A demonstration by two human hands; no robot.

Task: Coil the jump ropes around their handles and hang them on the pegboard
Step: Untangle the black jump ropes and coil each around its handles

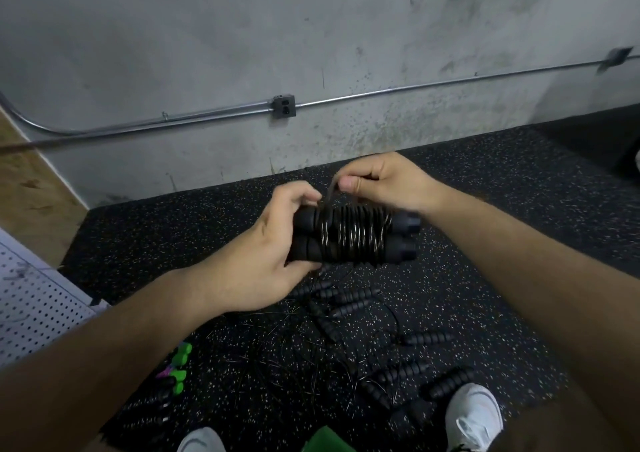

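Note:
Two black jump-rope handles lie side by side, held level at chest height, with thin black rope wound round them in many turns. My left hand grips the handles' left end. Just above the coil, my right hand pinches the loose rope end between thumb and fingers. A white pegboard lies at the lower left edge of the view.
Several more black ribbed handles with tangled thin rope are scattered on the speckled black rubber floor. Rope handles with green ends lie at lower left. My white shoes stand at the bottom. A concrete wall with conduit and an outlet is ahead.

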